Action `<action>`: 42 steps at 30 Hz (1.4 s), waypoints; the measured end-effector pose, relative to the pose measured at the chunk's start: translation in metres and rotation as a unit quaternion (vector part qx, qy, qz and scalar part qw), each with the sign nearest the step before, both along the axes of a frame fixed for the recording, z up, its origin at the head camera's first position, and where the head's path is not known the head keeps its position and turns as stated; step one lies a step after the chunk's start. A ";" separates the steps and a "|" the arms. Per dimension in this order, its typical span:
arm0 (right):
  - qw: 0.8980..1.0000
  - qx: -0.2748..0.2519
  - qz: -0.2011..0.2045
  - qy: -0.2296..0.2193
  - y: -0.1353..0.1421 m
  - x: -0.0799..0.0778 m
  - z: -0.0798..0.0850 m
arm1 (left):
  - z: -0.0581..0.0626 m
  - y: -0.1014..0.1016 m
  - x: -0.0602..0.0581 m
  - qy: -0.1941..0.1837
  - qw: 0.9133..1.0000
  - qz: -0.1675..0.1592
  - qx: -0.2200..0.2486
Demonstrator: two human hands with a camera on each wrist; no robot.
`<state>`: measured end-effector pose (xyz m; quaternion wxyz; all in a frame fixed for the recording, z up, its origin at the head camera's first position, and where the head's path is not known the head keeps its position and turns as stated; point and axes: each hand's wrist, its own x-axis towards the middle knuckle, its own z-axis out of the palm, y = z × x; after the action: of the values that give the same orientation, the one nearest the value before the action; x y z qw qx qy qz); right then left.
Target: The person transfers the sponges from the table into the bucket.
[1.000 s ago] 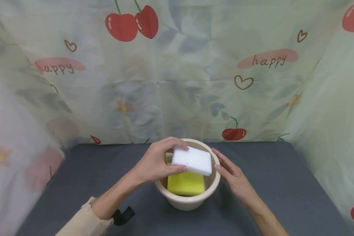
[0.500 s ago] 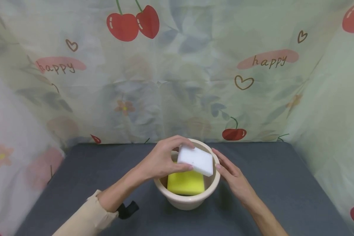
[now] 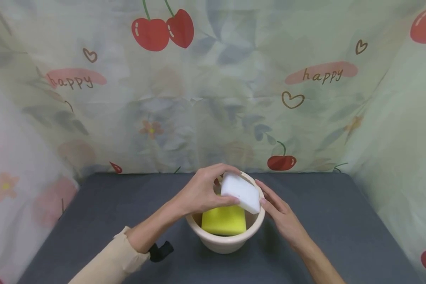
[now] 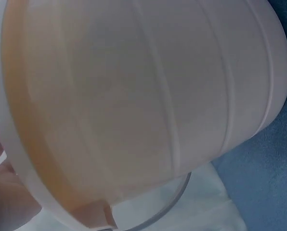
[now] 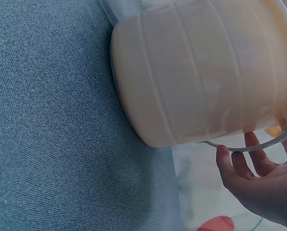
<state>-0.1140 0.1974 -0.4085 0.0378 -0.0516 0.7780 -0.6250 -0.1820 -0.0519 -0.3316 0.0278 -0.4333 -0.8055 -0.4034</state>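
A cream bucket (image 3: 223,245) stands on the dark table, with a yellow sponge (image 3: 223,223) lying inside it. Over its mouth, my left hand (image 3: 200,191) pinches a white sponge block (image 3: 240,192) between thumb and fingers. The block is tilted, its far end right by the rim on the right. My right hand (image 3: 283,219) holds the bucket's right side, thumb at the rim and fingers along the outer wall. In the right wrist view those fingers curl beside the thin grey handle (image 5: 249,149). In the left wrist view the bucket wall (image 4: 119,96) hides both sponges.
A dark grey cloth (image 3: 110,213) covers the table. Behind it and on both sides hangs a patterned curtain (image 3: 213,130) with cherries and lettering. A black strap (image 3: 161,251) sits at my left wrist, below a beige sleeve (image 3: 110,258).
My left hand has moved right with the white sponge block, bringing it closer to the bucket's right rim and tilting it more. The right hand, bucket and yellow sponge stay in place.
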 end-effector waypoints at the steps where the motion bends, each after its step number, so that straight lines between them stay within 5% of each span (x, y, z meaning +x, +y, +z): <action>1: 1.000 -0.001 -0.001 -0.001 0.000 0.000 0.000 | 0.000 0.000 0.000 -0.001 1.000 0.000 0.001; 12: 1.000 0.000 -0.003 -0.021 -0.002 0.000 0.002 | -0.002 0.002 0.004 -0.025 0.999 -0.007 0.026; 20: 1.000 -0.002 -0.008 -0.025 -0.003 -0.001 0.002 | -0.003 0.004 0.005 0.001 1.000 -0.004 0.024; 34: 1.000 -0.010 -0.002 -0.027 -0.002 -0.002 0.003 | -0.003 -0.001 0.006 -0.081 0.993 -0.034 0.080; 42: 0.999 -0.005 -0.002 -0.035 -0.002 -0.002 0.002 | -0.004 0.003 0.004 -0.036 0.996 -0.035 0.078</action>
<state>-0.1164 0.1952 -0.4060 0.0631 -0.0284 0.7731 -0.6306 -0.1780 -0.0492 -0.3354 0.0189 -0.4427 -0.7565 -0.4810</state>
